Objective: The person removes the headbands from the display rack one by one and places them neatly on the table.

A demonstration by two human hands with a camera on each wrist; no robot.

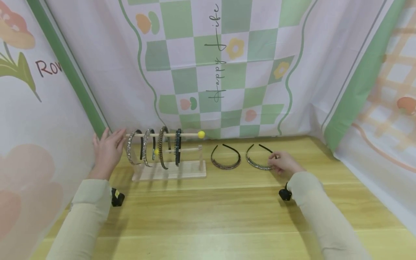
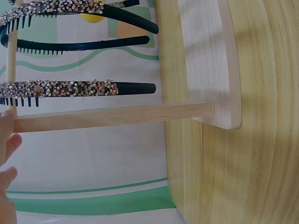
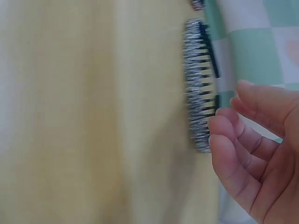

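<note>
At the left end of a wooden headband rack (image 1: 191, 169), my left hand (image 1: 108, 150) has its fingers spread, fingertips touching the end of the upper rod. In the left wrist view those fingertips (image 2: 7, 128) lie at the top of the rack's upright post (image 2: 117, 114). Several glittery and dark toothed headbands (image 1: 161, 148) hang along the rod. My right hand (image 1: 284, 163), fingers loosely bent, reaches the right end of a silvery toothed headband (image 1: 256, 165) lying on the table. In the right wrist view a gap separates thumb and fingers beside that headband (image 3: 194, 84).
Another toothed headband (image 1: 226, 167) lies between the rack and the silvery one. A yellow ball (image 1: 201, 134) caps the upper rod's right end. Behind the wooden table (image 1: 201, 216) hangs a green-and-white checked cloth (image 1: 232, 76), with printed cloth on both sides.
</note>
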